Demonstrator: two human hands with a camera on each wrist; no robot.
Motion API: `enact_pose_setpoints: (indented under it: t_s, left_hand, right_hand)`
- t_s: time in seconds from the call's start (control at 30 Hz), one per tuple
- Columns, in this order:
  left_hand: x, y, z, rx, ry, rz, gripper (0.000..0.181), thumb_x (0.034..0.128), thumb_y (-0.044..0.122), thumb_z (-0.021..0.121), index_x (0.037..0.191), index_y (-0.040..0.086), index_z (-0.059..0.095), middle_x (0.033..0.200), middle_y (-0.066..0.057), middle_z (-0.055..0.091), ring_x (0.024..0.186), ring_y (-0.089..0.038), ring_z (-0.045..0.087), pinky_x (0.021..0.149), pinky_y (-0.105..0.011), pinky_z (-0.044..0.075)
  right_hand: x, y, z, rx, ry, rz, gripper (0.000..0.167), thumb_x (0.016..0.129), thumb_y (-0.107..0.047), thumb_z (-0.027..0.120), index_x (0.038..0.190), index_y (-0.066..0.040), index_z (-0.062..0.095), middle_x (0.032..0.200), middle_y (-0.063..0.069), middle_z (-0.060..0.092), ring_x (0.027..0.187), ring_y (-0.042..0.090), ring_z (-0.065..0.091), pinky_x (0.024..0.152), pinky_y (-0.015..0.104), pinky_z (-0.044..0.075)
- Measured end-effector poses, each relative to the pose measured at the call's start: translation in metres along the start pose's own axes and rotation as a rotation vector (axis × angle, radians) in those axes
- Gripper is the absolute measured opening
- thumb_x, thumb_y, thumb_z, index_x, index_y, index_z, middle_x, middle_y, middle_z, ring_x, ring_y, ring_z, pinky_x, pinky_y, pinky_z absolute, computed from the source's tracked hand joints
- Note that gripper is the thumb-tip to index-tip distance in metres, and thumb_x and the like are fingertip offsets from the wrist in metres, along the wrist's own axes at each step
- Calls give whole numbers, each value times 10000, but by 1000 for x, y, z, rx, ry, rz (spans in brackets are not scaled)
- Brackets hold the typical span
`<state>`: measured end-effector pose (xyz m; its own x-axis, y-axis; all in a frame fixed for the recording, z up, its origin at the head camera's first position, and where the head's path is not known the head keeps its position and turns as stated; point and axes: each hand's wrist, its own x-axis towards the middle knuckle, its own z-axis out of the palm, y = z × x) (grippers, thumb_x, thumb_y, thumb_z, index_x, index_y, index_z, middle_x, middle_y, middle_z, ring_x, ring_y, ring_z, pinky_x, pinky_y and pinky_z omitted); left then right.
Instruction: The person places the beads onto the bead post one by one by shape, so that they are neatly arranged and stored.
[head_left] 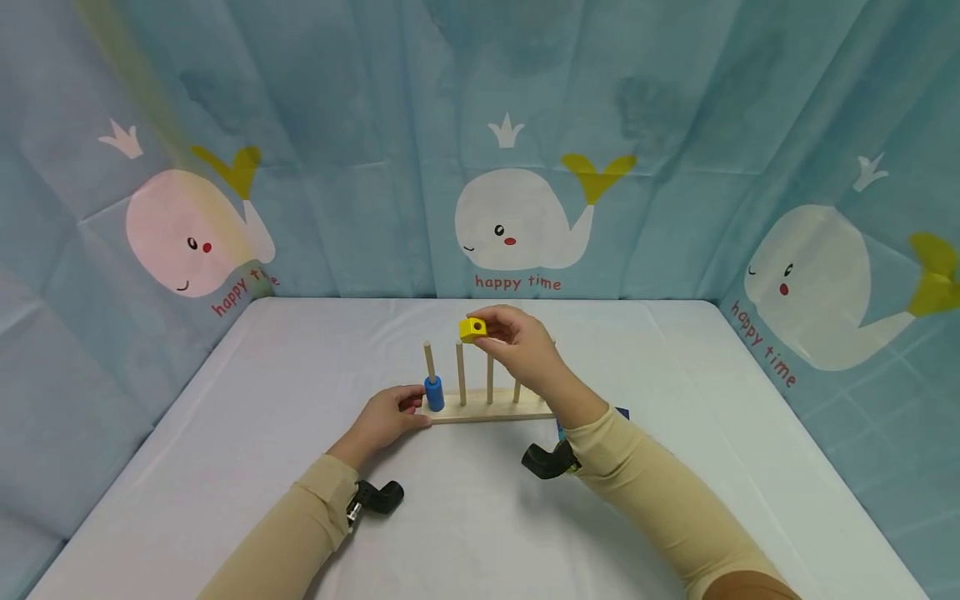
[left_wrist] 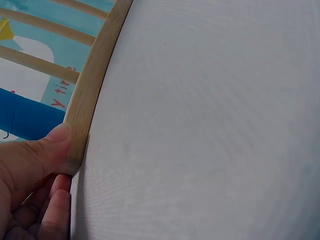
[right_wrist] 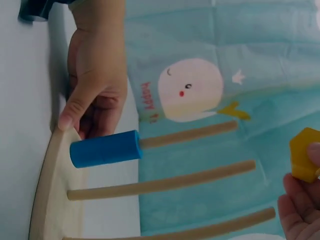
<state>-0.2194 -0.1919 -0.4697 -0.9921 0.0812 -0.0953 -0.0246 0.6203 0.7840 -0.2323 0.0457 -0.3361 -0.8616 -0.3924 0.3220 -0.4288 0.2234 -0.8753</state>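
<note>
A wooden peg board (head_left: 487, 412) with several upright pegs stands on the white table. My left hand (head_left: 384, 419) grips its left end, thumb on the front edge and fingers curled behind the end. Blue cylinder beads (head_left: 434, 394) sit low on the leftmost peg; in the left wrist view a faint seam crosses the blue. Above the pegs, my right hand (head_left: 525, 348) pinches a yellow angular bead (head_left: 471, 331) with a hole in it. That bead (right_wrist: 302, 155) appears at the right edge of the right wrist view, apart from the peg tips.
A dark blue item (head_left: 623, 412) is mostly hidden behind my right forearm, by the board's right end. Light blue curtains (head_left: 360, 225) printed with whales stand around the table (head_left: 300, 350). Black camera mounts (head_left: 551, 460) stick out from both wrists.
</note>
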Motion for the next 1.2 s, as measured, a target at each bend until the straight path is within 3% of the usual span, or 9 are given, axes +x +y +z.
enact_pose_setpoints:
  t_s: [0.2, 0.3, 0.8, 1.2]
  left_hand:
    - [1, 1, 2, -2, -6, -3, 537, 750, 189, 760, 1240, 75, 570, 1091, -32, 623, 1007, -145, 563, 859, -286, 482]
    - [1, 2, 3, 2, -6, -4, 534, 747, 202, 762, 1234, 85, 577, 1085, -20, 624, 999, -138, 560, 857, -283, 483]
    - [-1, -1, 0, 28, 6, 7, 565, 750, 206, 761, 1254, 56, 553, 1087, -54, 626, 994, -166, 572, 838, -289, 491]
    - [2, -2, 0, 11, 8, 6, 559, 747, 201, 762, 1247, 57, 559, 1087, -56, 627, 999, -161, 576, 846, -281, 489]
  right_hand:
    - [-1, 1, 13, -115, 111, 18, 268, 850, -127, 654, 1108, -133, 577, 1100, -9, 602, 1066, 150, 560, 935, 340, 448]
    - [-1, 3, 18, -123, 141, 32, 244, 849, -123, 656, 1072, -129, 558, 1083, -8, 604, 1060, 146, 557, 949, 342, 437]
    - [7, 15, 31, -88, 114, 74, 217, 867, -147, 635, 1080, -142, 593, 1020, -14, 617, 952, 130, 559, 889, 304, 462]
    - [4, 27, 39, -10, 130, 175, 354, 849, -88, 648, 1177, -148, 531, 1020, 28, 580, 872, 162, 587, 772, 262, 519]
